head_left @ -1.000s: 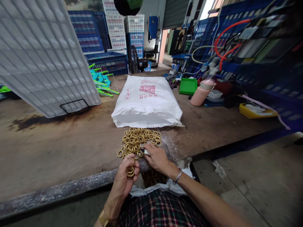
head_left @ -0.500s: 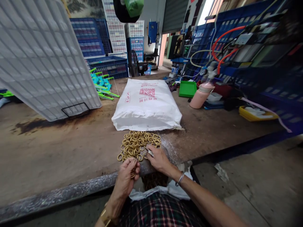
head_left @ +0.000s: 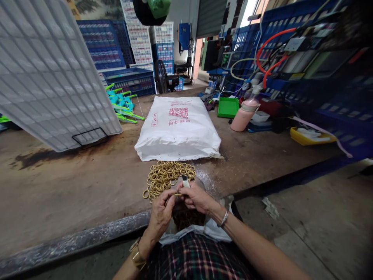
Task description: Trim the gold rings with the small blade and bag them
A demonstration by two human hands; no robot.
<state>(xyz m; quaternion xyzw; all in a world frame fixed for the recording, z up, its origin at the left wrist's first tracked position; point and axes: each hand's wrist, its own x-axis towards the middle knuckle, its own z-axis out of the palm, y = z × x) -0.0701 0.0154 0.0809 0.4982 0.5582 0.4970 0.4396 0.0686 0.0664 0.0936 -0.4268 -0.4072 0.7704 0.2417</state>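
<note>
the left hand (head_left: 161, 210) is closed to a pinch on a ring (head_left: 177, 194) at the table (head_left: 87, 190) edge, its palm hidden, and the right hand (head_left: 196, 197) curls round a white tool (head_left: 185, 182), fingertips at the ring too; best, i judge, to grip lightly and keep the tool's dark tip off the left fingers. dozens of overlapping rings, uncountable exactly, form one heap (head_left: 161, 179) before one bag (head_left: 179, 130); one tool, one bottle (head_left: 244, 118).

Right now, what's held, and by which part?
Left hand and right hand: a ring, by opposite edges. Right also: a tool, by its pale part. Left palm hidden.
</note>
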